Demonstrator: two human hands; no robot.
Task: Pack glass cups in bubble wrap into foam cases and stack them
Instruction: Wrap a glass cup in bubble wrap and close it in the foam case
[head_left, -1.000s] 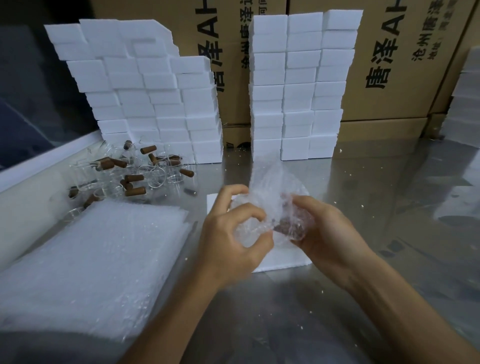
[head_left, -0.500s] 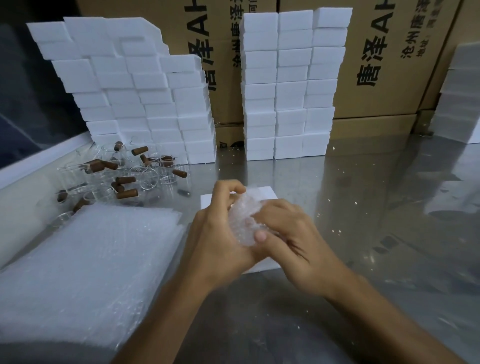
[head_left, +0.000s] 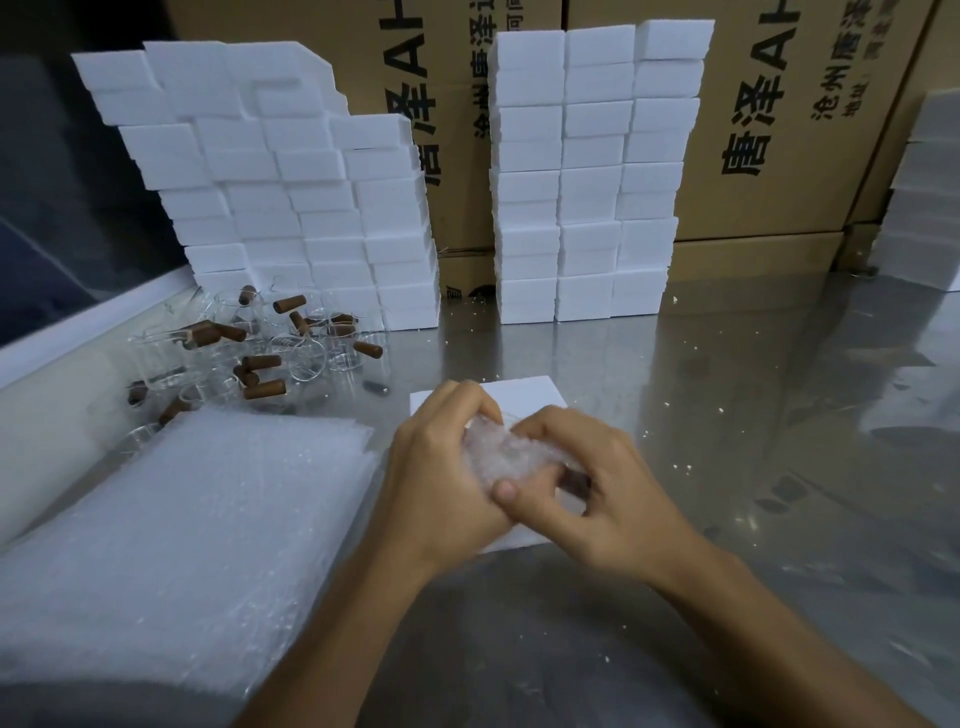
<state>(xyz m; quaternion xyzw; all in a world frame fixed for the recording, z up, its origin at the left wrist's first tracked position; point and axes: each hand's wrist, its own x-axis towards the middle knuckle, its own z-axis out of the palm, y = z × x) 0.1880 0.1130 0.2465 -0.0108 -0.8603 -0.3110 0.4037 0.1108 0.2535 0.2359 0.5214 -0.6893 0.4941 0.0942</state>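
Both hands meet at centre frame over a flat foam case (head_left: 524, 392) lying on the steel table (head_left: 727, 467). The left hand (head_left: 441, 483) curls around the near side of a bubble-wrap bundle (head_left: 511, 454); the right hand (head_left: 592, 493) closes on its other side, thumb pressed across the front. Both are gripping the bundle firmly. The cup itself is not visible inside the wrap; its presence is judged from the task. Holding from both sides appears meant to keep the wrap tight around the glass before it goes into the foam directly beneath.

At lower left lies a pile of bubble-wrap sheets (head_left: 171, 519), just beside the left forearm and within reach. Behind it, at middle left, loose glass cups (head_left: 306, 358) with brown handles are scattered on the table, some lying over. Two blocks of stacked foam cases stand at the rear: the left stack (head_left: 291, 208), stepped and uneven, and the centre stack (head_left: 592, 171), squarer. Cardboard cartons (head_left: 779, 130) fill the background. Nothing lies between the bundle and the foam case; the hands themselves hide most of it.
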